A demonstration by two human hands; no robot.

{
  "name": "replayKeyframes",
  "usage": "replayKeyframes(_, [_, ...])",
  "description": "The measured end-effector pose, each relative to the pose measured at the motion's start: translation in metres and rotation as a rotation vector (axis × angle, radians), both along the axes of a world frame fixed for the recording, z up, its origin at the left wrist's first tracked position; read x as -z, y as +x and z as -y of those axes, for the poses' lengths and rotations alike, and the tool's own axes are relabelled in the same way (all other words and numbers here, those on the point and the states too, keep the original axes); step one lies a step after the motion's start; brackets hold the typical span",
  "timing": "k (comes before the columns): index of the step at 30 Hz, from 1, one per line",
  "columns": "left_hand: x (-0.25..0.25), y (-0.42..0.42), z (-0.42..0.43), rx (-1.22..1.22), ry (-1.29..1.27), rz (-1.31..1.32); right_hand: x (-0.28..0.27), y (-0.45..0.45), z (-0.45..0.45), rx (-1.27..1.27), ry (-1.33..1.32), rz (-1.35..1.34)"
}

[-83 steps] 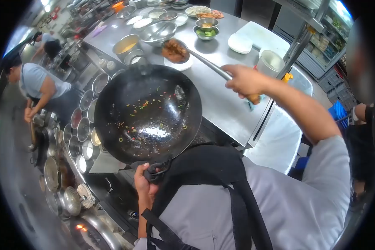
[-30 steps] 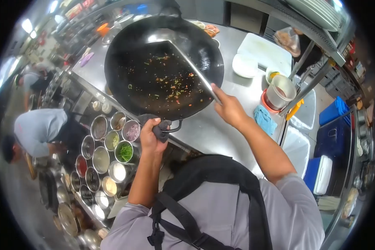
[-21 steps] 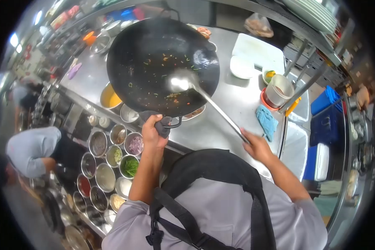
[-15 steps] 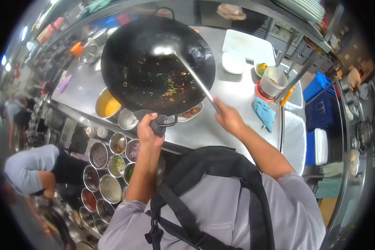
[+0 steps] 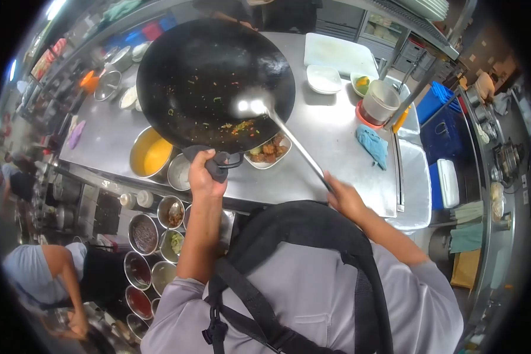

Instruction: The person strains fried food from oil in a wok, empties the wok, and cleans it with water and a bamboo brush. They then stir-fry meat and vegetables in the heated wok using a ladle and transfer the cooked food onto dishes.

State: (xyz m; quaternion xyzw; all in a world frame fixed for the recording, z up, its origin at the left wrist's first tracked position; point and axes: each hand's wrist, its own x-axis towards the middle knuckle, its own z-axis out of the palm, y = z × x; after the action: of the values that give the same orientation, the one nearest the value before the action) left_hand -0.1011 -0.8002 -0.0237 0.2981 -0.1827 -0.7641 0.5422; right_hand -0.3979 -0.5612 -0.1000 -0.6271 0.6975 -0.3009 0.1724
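My left hand point(image 5: 207, 177) is closed round a dark cloth point(image 5: 213, 163) at the near handle of a big black wok point(image 5: 212, 76). The wok is tilted above the steel table, with small red and green bits scattered over its inside. My right hand point(image 5: 346, 197) grips the end of a long metal ladle point(image 5: 301, 146), whose shiny bowl is over the wok's right side. Partly under the wok's near edge stands a white dish point(image 5: 283, 154) with brown chunks of food.
A pot of yellow liquid point(image 5: 150, 152) stands left on the steel table point(image 5: 336, 147). Right are white containers point(image 5: 324, 79), a blue cloth point(image 5: 372, 146) and a clear tub point(image 5: 380, 102). Several ingredient pots point(image 5: 143, 233) line the left. A co-worker point(image 5: 47, 271) bends at lower left.
The wok first tipped up and away from me, then shifted slightly left in view. The ladle, earlier holding brown food, came into the wok and moved about there. The dish of chunks came into view.
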Motion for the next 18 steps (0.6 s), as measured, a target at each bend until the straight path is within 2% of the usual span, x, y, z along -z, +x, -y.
replayKeyframes(1, [0.001,0.001,0.004,-0.007,0.006,-0.005,0.016,-0.002,-0.036,-0.027,0.049,0.105])
replayKeyframes(4, [0.001,0.008,0.004,0.008,0.015,0.006,-0.013,0.000,-0.042,-0.134,-0.008,0.150])
replayKeyframes(6, [-0.004,0.013,0.006,0.016,-0.015,0.017,-0.038,0.016,0.011,-0.130,0.070,0.126])
replayKeyframes(8, [-0.015,0.020,0.005,0.022,-0.017,0.025,-0.040,0.009,0.052,-0.186,0.051,0.081])
replayKeyframes(10, [-0.027,0.030,0.009,0.025,-0.029,0.053,-0.042,-0.001,0.066,-0.302,-0.071,0.035])
replayKeyframes(12, [-0.029,0.039,0.015,0.014,-0.043,0.076,-0.052,-0.029,0.035,-0.264,0.115,0.049])
replayKeyframes(14, [-0.027,0.047,0.024,-0.011,-0.051,0.071,-0.060,-0.054,-0.003,-0.272,0.020,0.000])
replayKeyframes(16, [-0.017,0.054,0.033,-0.001,-0.043,0.083,-0.082,-0.072,-0.029,-0.206,0.156,-0.025])
replayKeyframes(18, [-0.026,0.048,0.031,-0.128,-0.146,0.164,-0.101,-0.077,-0.043,-0.157,0.174,-0.052])
